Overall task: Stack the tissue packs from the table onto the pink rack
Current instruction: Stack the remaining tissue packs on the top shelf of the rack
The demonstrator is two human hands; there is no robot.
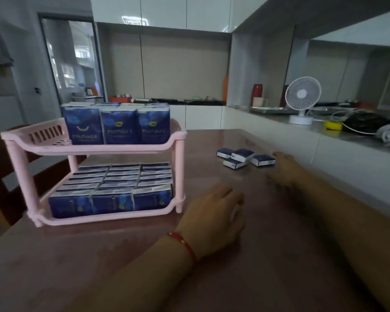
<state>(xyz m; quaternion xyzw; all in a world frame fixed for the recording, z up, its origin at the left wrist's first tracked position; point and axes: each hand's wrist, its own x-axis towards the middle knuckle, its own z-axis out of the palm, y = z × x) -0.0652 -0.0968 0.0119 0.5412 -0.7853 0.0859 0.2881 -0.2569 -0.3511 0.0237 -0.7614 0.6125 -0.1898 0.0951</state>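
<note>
Plainly, the work is near its end: the pink rack (92, 149) carries standing blue packs on both shelves, and only four loose tissue packs (245, 157) remain on the table (279, 255), bunched together well to the right of the rack, near the far edge by the white counter.

The right hand (284, 167) is just beside the rightmost pack, empty, fingers pointing toward the cluster — the blur there keeps me from saying whether they are spread or together, or whether a fingertip already touches the pack. The left hand (214, 215) hovers low over the table between rack and cluster, fingers loosely extended and close together, holding nothing.

The likely trouble, as I judge it: the four packs overlap at odd angles, so a hasty grab could take one and knock the others along the glossy tabletop toward the edge. The upper shelf has free room only at its left end (the lower looks full), so a pack set there carelessly could tip the standing row.

Hard to tell: how deep the rows run on the upper shelf, whether the left palm touches the table, and what lies under the dark heap beside the white fan (302, 102) on the counter.
</note>
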